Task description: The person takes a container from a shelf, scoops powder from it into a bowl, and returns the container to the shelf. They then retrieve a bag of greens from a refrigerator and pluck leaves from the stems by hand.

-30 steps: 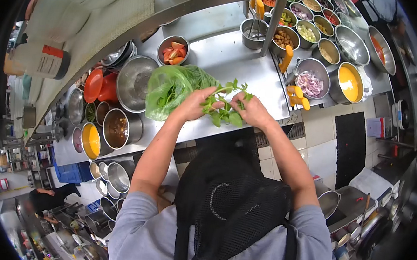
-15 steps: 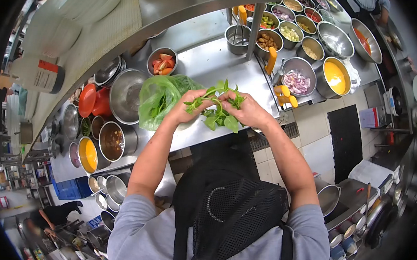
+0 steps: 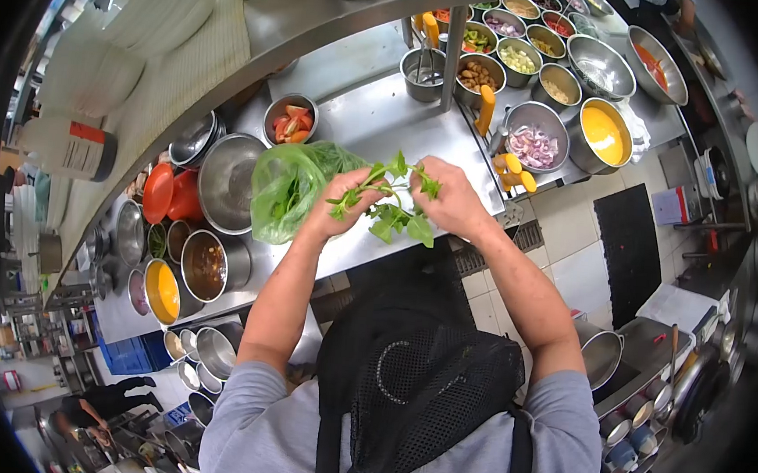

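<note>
Sprigs of a leafy green herb (image 3: 391,216) hang between my two hands over the steel counter (image 3: 352,116). My left hand (image 3: 339,206) is closed around some of the stems, with leaves poking out past its fingers. On the other side, my right hand (image 3: 450,198) is closed on the herb too, its fingertips pinching near the upper leaves. A thin green plastic bag (image 3: 291,173) lies just left of my left hand, with more green leaves showing through it. Behind the bag stands a steel bowl of cut tomatoes (image 3: 291,121).
At right are a pot of yellow liquid (image 3: 604,133), a bowl of chopped onion (image 3: 535,147) and several ingredient tins. Left of the bag stand a large steel bowl (image 3: 227,182) and a pot of brown liquid (image 3: 205,265). A steel shelf (image 3: 288,24) overhangs the counter.
My hands have drawn a little apart, the right one shifting right, and the stems between them show more. The bag stays beside my left hand.
</note>
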The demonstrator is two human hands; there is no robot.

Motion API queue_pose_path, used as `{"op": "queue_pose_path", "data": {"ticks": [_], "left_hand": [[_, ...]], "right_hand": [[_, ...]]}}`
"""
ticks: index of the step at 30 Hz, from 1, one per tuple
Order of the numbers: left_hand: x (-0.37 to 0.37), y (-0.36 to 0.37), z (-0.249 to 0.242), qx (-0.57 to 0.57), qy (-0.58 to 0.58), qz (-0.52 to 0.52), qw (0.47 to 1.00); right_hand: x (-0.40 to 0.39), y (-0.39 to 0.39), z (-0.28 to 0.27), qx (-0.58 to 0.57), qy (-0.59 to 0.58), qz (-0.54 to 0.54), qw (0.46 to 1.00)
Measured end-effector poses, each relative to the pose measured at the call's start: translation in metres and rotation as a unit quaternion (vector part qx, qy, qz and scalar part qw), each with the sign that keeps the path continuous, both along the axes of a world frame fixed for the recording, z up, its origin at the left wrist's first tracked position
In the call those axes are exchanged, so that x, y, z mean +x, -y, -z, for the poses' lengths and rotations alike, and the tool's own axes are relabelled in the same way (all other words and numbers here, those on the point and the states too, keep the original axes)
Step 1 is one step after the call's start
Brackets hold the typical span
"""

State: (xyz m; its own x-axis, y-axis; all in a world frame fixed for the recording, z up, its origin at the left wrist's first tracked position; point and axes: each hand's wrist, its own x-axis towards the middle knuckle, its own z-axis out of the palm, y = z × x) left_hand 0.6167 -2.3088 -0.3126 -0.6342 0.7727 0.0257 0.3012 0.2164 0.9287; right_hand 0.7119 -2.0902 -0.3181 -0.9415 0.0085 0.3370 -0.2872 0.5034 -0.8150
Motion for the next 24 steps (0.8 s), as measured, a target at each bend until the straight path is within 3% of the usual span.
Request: {"op": "queue_pose_path", "data": {"ticks": [2, 4, 6, 10, 12, 16, 18, 22, 24], "left_hand": [[0.0, -0.002, 0.008, 0.028, 0.004, -0.011, 1.0], [-0.003, -0.002, 0.01, 0.023, -0.011, -0.112, 0.993], [-0.003, -0.01, 0.009, 0.022, -0.04, -0.138, 0.989], [-0.002, -0.023, 0.01, 0.019, -0.023, -0.23, 0.973], [0.0, -0.028, 0.009, 0.02, -0.037, -0.257, 0.966], [0.005, -0.036, -0.001, -0.02, -0.041, -0.226, 0.973], [0.008, -0.038, -0.006, -0.012, -0.019, -0.202, 0.979], [0.003, -0.025, -0.003, 0.002, 0.021, -0.156, 0.987], [-0.002, -0.018, -0.004, -0.102, 0.003, -0.086, 0.991]], "right_hand": [[-0.004, -0.017, 0.015, -0.042, -0.012, 0.084, 0.996], [0.001, -0.033, 0.018, -0.09, 0.023, 0.1, 0.991], [0.006, -0.041, 0.02, -0.183, 0.113, 0.164, 0.963], [0.031, -0.035, 0.001, -0.185, 0.055, 0.227, 0.955], [0.041, -0.027, -0.014, -0.061, -0.039, 0.256, 0.964], [0.025, 0.012, -0.035, 0.11, -0.071, 0.204, 0.97], [0.011, 0.011, -0.022, 0.15, -0.005, 0.162, 0.975], [0.0, -0.004, 0.003, 0.122, -0.032, 0.091, 0.988], [0.002, -0.004, 0.004, 0.121, -0.027, 0.057, 0.991]]}}
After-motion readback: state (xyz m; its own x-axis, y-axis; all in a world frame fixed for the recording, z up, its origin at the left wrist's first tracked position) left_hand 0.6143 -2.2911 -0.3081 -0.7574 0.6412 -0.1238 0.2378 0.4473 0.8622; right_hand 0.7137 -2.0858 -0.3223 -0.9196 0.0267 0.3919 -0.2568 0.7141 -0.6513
